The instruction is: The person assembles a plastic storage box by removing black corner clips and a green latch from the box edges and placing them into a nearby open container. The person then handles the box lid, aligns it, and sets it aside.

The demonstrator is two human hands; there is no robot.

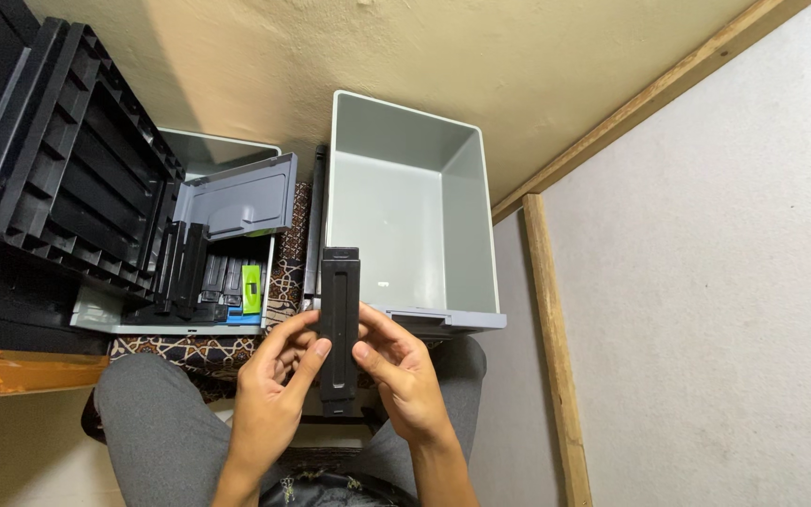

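Both hands, left (274, 394) and right (404, 376), grip a black bracket (339, 324) before an empty grey bin (466, 225).

Beige textured floor (481, 56); wood trim (650, 99) btwn it & pale wall (725, 300), poss. plaster; dim light.

I had two hands, my left hand (274, 385) and right hand (405, 376), one long black bar (339, 319), two grey bins, one empty (410, 216), one full (190, 310), one green clip (252, 288), one orange bag (2, 369).

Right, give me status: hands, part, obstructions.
Left hand and right hand both grip black plastic bar, upright. Empty grey bin behind. Nothing between.
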